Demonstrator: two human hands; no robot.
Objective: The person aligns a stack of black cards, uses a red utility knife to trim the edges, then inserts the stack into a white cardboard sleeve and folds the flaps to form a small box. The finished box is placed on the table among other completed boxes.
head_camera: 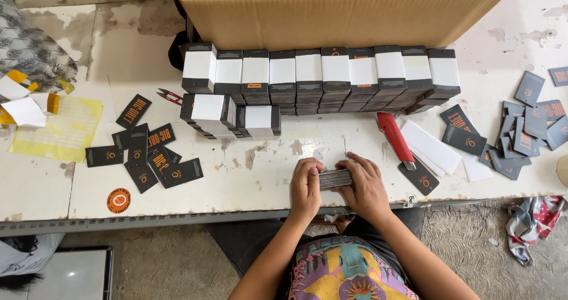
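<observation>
**Loose stack squeezed at the table's near edge**

The worn white table [53,187] is crowded; a big cardboard box [343,16] stands at the back, and in front of it runs a long row of banded bundles [322,78], dark tags wrapped in white paper, with two more bundles [231,115] lying just ahead of the row's left end; loose dark tags [148,155] are scattered to the left, another heap of tags [526,128] to the right, and a red utility knife [395,137] lies beside some white paper strips [432,147].

Close to the near edge, the left hand [306,187] and the right hand [365,187] press in from either side on a small stack of tags [335,177]; both are curled, fingers wrapped over the top, each clamped on one end of it; the stack sits just above or on the table, I cannot tell which.

The stack lies on its side, its long axis running left to right across the person; the tag edges face up toward the camera, the flat faces turned toward the palms.

As I see it, the risk is plain; the stack carries no band, so uneven pressure could let the middle tags bow out and spill; being so near the edge, some could drop to the floor; the knife close to the right hand could also be knocked.
</observation>
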